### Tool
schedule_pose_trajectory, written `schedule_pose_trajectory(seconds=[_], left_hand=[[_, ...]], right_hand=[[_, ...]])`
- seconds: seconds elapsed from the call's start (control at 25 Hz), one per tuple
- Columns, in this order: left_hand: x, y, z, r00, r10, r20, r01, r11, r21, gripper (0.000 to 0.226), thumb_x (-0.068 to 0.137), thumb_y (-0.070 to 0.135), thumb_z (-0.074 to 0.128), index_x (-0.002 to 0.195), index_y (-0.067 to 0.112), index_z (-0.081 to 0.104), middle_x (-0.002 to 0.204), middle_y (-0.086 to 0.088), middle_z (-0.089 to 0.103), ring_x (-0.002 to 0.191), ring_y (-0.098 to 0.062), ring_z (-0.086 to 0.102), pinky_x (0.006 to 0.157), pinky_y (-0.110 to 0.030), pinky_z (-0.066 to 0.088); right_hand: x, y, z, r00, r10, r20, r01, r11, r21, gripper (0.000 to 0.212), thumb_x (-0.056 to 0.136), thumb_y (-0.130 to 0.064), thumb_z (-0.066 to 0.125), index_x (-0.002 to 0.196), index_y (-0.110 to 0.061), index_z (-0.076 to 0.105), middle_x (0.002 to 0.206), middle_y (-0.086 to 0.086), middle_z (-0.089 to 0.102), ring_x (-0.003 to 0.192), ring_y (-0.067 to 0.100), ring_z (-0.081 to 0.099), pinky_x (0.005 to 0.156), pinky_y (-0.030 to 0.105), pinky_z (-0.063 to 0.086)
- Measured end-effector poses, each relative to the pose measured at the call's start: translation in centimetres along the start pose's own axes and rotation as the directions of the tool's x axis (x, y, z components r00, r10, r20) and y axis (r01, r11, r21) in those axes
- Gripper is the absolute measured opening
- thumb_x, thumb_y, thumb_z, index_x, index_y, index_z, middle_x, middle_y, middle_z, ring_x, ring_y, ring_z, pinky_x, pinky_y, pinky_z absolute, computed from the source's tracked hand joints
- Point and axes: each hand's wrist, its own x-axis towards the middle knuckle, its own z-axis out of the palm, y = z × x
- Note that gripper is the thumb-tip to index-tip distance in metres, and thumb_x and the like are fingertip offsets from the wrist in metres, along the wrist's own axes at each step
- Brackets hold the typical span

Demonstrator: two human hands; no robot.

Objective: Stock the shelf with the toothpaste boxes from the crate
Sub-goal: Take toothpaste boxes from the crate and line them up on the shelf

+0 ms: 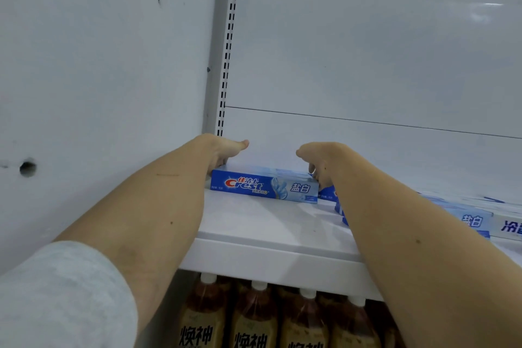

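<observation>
The left hand (223, 151) grips the left end of the toothpaste box (264, 187) — fingers curled down behind it, thumb stretched out above. The box lies flat at the back left of the shelf (268, 234), its long axis running left to right along the back wall, printed face toward the aisle. The right hand (317, 162) pinches its right end, fingers curled over the top. The step in hand looks like placement — squaring the box up. Next both hands should let go and draw back without dragging it. More toothpaste boxes (474, 219) lie to the right.
</observation>
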Motion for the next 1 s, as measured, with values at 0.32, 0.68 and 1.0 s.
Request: schedule_pose_trajectory(seconds=[0.32, 0.68, 1.0], left_hand=[[0.7, -0.8, 0.0, 0.997, 0.000, -0.081, 0.001, 1.000, 0.006, 0.085, 0.090, 0.069, 0.041, 0.143, 0.003, 0.032, 0.125, -0.015, 0.058, 0.110, -0.025, 0.063, 0.101, -0.037, 0.048], [-4.0, 2.5, 1.1, 0.843, 0.442, -0.306, -0.311, 0.865, 0.393, 0.074, 0.101, 0.056, 0.022, 0.152, 0.002, 0.024, 0.160, -0.016, 0.022, 0.145, -0.034, 0.024, 0.118, -0.045, 0.021], [-14.0, 7.8, 15.0, 0.765, 0.584, 0.273, -0.626, 0.573, 0.529, 0.110, 0.064, 0.090, 0.043, 0.152, 0.025, 0.030, 0.158, 0.004, 0.030, 0.144, -0.019, 0.029, 0.119, -0.048, 0.019]], right_hand=[[-1.3, -0.4, 0.4, 0.996, -0.084, -0.015, 0.084, 0.996, -0.039, 0.041, 0.104, -0.013, 0.028, 0.141, 0.001, 0.039, 0.140, 0.020, 0.041, 0.130, 0.032, 0.040, 0.117, 0.041, 0.028], [-6.1, -0.4, -7.4, 0.936, -0.339, -0.099, 0.341, 0.940, 0.009, 0.036, 0.102, -0.023, 0.041, 0.130, -0.001, 0.049, 0.128, 0.011, 0.058, 0.108, 0.020, 0.061, 0.088, 0.035, 0.054], [-12.4, 8.2, -17.3, 0.944, -0.325, 0.064, 0.327, 0.881, -0.342, 0.059, 0.098, -0.051, 0.047, 0.141, -0.010, 0.047, 0.134, 0.006, 0.057, 0.113, 0.024, 0.059, 0.092, 0.043, 0.054]])
